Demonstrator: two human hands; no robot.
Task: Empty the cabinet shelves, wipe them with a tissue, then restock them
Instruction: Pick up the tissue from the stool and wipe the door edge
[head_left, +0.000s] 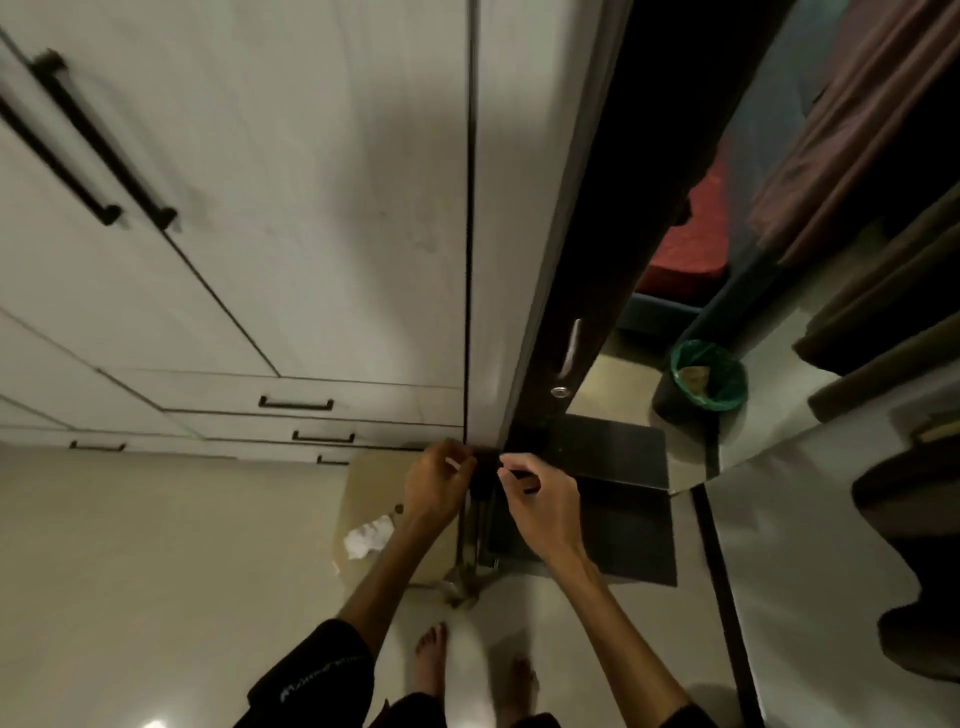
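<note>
Pale cabinet doors (270, 197) with long black bar handles (106, 140) are filling the left and centre of the head camera's view, with drawers (311, 410) beneath them; a person is standing barefoot on a cream tiled floor (156, 571), both arms reaching forward and down. Left hand (436, 486) is curling its fingers round a small dark object (485, 475) at the foot of the cabinet, a thin pale sliver showing between its fingertips; right hand (540, 491) is pinching the same dark object from the other side, thumb and forefinger closed on it; what the object is cannot be told through the blur. Just below the left wrist, a crumpled white tissue (369, 535) is lying on a flat tan board (374, 478) on the floor, touched by neither hand. To the right, a dark door edge with a metal handle (570, 348) is running up the frame; beyond it a green-lined waste bin (709, 374) is standing near a dark mat (623, 467), and brown curtains (857, 156) are hanging at far right.
</note>
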